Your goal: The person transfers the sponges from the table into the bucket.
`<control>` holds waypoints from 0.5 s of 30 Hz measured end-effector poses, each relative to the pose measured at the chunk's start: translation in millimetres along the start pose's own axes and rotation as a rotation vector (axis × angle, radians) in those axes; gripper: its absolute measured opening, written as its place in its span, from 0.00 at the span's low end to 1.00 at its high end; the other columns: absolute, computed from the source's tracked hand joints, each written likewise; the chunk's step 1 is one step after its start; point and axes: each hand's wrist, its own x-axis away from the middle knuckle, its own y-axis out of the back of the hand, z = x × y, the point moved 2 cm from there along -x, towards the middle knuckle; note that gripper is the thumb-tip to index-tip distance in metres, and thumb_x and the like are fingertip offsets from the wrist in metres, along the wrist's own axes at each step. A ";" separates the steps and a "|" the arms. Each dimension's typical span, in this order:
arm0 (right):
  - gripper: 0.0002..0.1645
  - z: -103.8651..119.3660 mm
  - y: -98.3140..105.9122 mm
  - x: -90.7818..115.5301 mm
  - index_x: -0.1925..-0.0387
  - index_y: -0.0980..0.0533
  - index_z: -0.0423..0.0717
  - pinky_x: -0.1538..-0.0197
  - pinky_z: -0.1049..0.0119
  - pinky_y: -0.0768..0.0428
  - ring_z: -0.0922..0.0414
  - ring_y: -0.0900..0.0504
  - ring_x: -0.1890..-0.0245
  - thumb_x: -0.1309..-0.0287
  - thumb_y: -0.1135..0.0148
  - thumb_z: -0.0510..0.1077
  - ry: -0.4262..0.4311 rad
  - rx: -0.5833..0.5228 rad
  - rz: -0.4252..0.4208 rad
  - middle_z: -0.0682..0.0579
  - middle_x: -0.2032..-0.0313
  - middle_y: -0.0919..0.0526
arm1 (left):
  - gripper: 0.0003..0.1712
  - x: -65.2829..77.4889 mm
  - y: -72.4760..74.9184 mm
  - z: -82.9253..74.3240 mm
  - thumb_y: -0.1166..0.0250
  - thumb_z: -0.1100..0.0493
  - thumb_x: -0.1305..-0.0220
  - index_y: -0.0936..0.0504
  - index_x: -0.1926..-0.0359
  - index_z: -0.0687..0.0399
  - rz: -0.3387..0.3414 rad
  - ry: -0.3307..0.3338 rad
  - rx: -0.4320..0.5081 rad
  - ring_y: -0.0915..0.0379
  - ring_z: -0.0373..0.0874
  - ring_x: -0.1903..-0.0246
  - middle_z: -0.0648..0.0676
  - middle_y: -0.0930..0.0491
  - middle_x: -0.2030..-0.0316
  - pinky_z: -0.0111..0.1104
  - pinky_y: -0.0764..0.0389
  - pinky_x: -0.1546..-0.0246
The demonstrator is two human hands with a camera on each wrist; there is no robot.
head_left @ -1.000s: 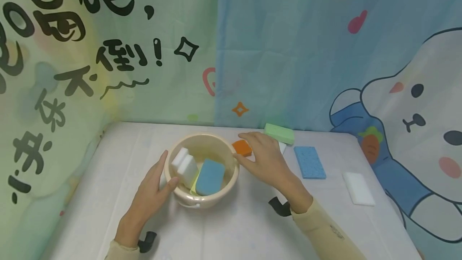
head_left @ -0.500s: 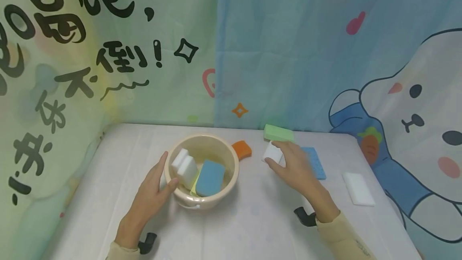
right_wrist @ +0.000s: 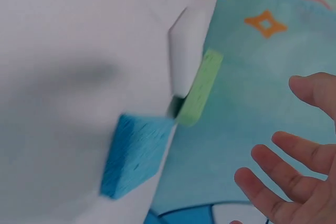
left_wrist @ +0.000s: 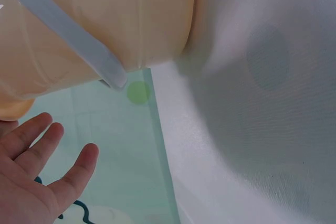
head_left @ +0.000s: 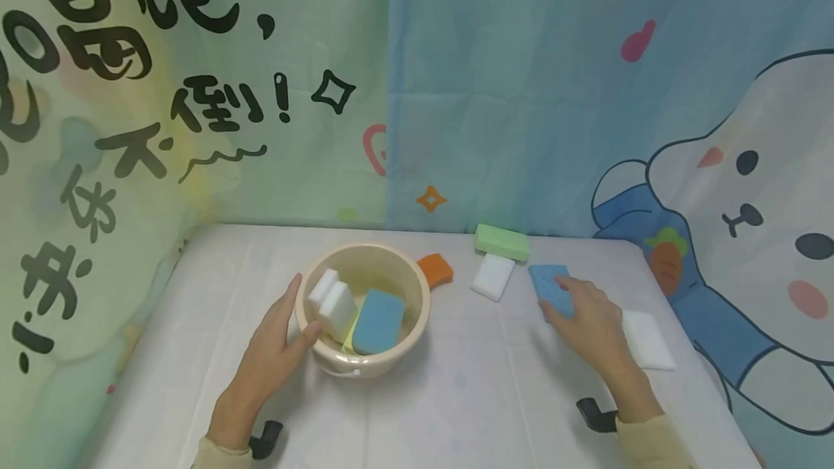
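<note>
A cream bucket (head_left: 417, 288) stands on the table, holding white sponge blocks (head_left: 331, 299), a blue sponge (head_left: 379, 320) and something yellow partly hidden beneath. Against the bucket's left side rests my left hand (head_left: 270, 353), thumb at the rim; the left wrist view shows its other fingers straight and spread below the bucket wall (left_wrist: 105, 19). My right hand (head_left: 589, 320) hovers over a light-blue sponge (head_left: 549, 284), with fingers spread and nothing held. In the right wrist view that blue sponge (right_wrist: 137, 153) lies apart from the fingers (right_wrist: 283, 177).
Behind the bucket's right side lies an orange sponge (head_left: 435, 270). A green sponge (head_left: 502, 242) lies at the table's back edge, with a white sponge (head_left: 493, 277) just in front. Another white sponge (head_left: 646, 342) lies far right, partly behind my right hand. A printed curtain (head_left: 508, 93) hangs behind.
My right hand has moved rightward from beside the bucket, past the orange and white sponges, to above the light-blue sponge. My left hand and the bucket have stayed in place.
</note>
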 end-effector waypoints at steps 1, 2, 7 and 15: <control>0.31 -5.0 0.2 1.6 0.39 0.28 0.31 0.54 0.29 0.29 0.30 0.27 0.46 0.36 0.35 0.48 -0.014 0.005 0.000 0.30 0.46 0.22 | 0.45 0.0 -0.1 0.3 0.40 0.47 0.27 0.53 0.20 0.54 0.000 0.001 0.000 0.45 0.61 0.29 0.63 0.42 0.27 0.58 0.42 0.32; 0.32 -10.0 0.5 3.4 0.39 0.28 0.31 0.55 0.30 0.29 0.30 0.27 0.46 0.35 0.35 0.49 -0.029 0.010 0.002 0.29 0.47 0.23 | 0.45 -0.1 -0.2 0.6 0.41 0.47 0.27 0.53 0.20 0.53 0.001 0.002 0.000 0.45 0.60 0.28 0.63 0.42 0.26 0.57 0.42 0.31; 0.33 -37.7 2.7 14.7 0.39 0.31 0.30 0.56 0.29 0.28 0.29 0.28 0.48 0.34 0.37 0.51 -0.128 0.047 0.029 0.28 0.47 0.25 | 0.45 -0.5 -0.5 1.4 0.40 0.47 0.27 0.53 0.20 0.53 -0.001 0.001 0.004 0.46 0.60 0.28 0.62 0.42 0.26 0.57 0.42 0.31; 0.37 -92.2 3.9 34.5 0.37 0.35 0.29 0.52 0.24 0.36 0.26 0.34 0.45 0.32 0.41 0.56 -0.361 0.088 0.123 0.24 0.44 0.31 | 0.45 -1.0 0.0 0.9 0.41 0.48 0.27 0.53 0.20 0.54 0.001 -0.006 0.014 0.46 0.61 0.28 0.63 0.42 0.26 0.58 0.42 0.32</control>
